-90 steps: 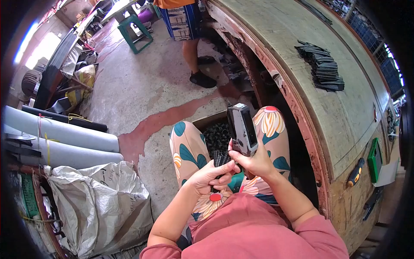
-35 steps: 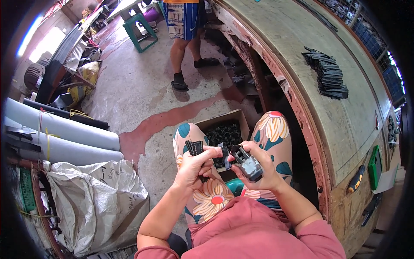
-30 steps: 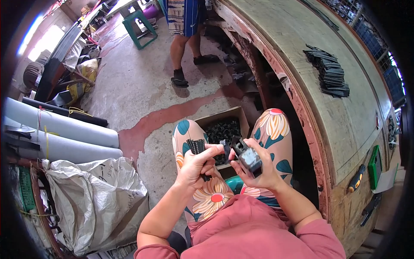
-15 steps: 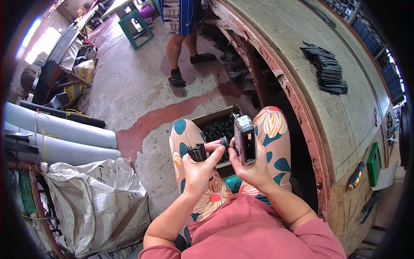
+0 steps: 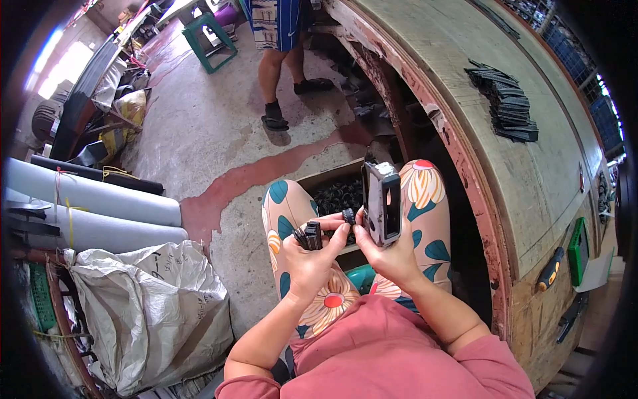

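Over my lap, my left hand [image 5: 310, 271] is closed around a small bundle of short black strips [image 5: 308, 237]. Its thumb and fingertips also pinch a small black ring-shaped curl [image 5: 348, 215], which looks like a strip bent round. The fingertips of my right hand [image 5: 391, 261] meet the left ones at this curl. Gripped upright in that same right hand is a grey and black staple gun [image 5: 375, 211] with a long slot by its handle. Between my knees stands an open box [image 5: 330, 174] holding many black curled pieces [image 5: 340, 198], partly hidden by my hands.
To my right runs a wooden workbench [image 5: 458, 60] bearing a pile of black strips [image 5: 508, 106], a screwdriver [image 5: 550, 269] and a green tray [image 5: 577, 253]. At left lie pale rolls [image 5: 100, 193] and a white sack [image 5: 153, 299]. Ahead, a person [image 5: 272, 66] stands near a green stool [image 5: 207, 43].
My hands have shifted very slightly, with the staple gun a little further right. The strips in my left hand sit at a slightly different angle. Both hands stay together at the curl.
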The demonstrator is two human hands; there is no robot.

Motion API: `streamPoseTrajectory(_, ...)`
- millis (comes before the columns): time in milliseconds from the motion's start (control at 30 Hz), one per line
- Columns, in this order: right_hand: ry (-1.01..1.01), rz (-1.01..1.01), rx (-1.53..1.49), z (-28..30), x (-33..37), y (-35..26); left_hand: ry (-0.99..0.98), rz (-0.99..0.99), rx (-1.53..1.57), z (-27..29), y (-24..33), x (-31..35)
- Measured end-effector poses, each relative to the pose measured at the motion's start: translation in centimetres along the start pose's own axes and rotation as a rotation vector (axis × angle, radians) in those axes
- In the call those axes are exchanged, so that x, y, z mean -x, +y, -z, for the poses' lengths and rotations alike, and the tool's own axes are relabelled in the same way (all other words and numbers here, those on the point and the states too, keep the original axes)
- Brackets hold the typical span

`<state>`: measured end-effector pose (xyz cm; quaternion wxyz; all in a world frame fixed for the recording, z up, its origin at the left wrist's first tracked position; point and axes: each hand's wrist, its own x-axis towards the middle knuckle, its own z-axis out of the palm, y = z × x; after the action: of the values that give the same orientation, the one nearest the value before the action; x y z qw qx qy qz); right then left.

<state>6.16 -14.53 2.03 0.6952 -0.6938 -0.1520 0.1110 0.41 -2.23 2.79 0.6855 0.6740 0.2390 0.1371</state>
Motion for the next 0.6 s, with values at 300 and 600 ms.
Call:
streamPoseTrajectory(300,-0.023,-0.039,-0.028,-0.4,0.0,0.3,-0.011,-0.005,0.011,1.0,-0.3,-0.6)
streamPoseTrajectory(600,-0.326,0.393,0.591,2.1,0.7,2.1,-0.127,-0.007,-0.279,7.4,3.7,-3.3)
